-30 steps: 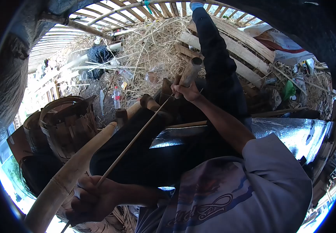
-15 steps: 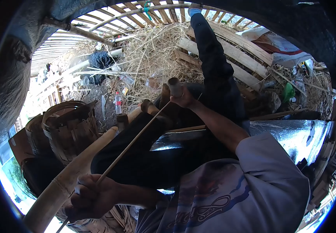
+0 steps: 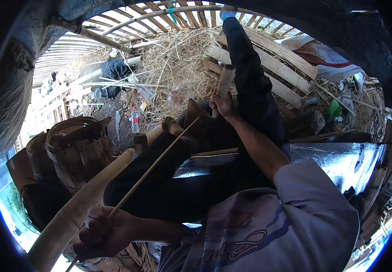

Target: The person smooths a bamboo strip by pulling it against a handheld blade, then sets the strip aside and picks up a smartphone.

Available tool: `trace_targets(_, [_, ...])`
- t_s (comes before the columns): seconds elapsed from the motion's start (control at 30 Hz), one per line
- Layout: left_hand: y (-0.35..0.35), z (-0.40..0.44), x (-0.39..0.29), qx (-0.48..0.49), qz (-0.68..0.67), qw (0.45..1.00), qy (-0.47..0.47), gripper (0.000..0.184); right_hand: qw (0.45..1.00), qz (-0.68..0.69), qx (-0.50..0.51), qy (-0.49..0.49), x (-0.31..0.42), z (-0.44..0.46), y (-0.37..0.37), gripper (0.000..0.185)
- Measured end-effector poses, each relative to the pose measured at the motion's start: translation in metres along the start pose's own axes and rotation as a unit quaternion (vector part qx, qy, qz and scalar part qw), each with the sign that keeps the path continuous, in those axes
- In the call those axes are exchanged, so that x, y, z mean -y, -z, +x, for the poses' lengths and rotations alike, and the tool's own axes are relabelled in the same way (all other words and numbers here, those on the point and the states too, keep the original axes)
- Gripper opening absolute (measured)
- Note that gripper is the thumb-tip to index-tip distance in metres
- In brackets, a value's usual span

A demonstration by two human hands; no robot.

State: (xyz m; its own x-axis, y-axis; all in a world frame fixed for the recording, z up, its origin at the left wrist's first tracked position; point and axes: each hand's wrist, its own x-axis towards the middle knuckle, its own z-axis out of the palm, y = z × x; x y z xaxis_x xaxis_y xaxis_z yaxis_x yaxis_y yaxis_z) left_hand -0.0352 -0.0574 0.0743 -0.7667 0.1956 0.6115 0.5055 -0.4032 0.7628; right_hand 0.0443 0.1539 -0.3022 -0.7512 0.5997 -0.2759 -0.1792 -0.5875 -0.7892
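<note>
My left hand (image 3: 101, 232) is closed around the lower part of a long thin stick (image 3: 153, 165), which slants up and away to the right. Near the stick's far end, my right hand (image 3: 223, 105) grips a short, thick wooden piece (image 3: 225, 81) that stands almost upright, its round end at the top. A dark wedge-shaped block (image 3: 194, 113) lies beside the stick's tip, just left of my right hand. Whether the tip touches the block cannot be made out.
A thick bamboo pole (image 3: 75, 208) runs along the left, beside woven baskets (image 3: 80, 152). Beyond are a plastic bottle (image 3: 135, 120), straw (image 3: 178, 59) and wooden planks (image 3: 268, 63). A shiny silver sheet (image 3: 341, 158) lies at the right.
My right hand and the wooden piece swung down toward the stick's tip, then rose away to the right. My left hand keeps its hold on the stick, nearly still.
</note>
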Motion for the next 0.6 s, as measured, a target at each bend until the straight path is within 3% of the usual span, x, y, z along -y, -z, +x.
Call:
trace_targets(0.33, [-0.001,-0.001,0.002,-0.115,0.050,0.992,-0.014,0.039,0.999,-0.047,0.008,-0.014,0.005,0.005,0.001,0.005])
trace_targets(0.47, [0.000,0.000,0.003,-0.085,0.027,0.996,-0.013,0.040,0.999,-0.027,-0.010,-0.029,0.008,0.008,0.001,0.005])
trace_targets(0.6, [-0.005,0.001,0.004,-0.140,0.074,0.987,-0.017,0.041,0.999,-0.044,-0.009,-0.021,0.007,0.010,0.003,0.005])
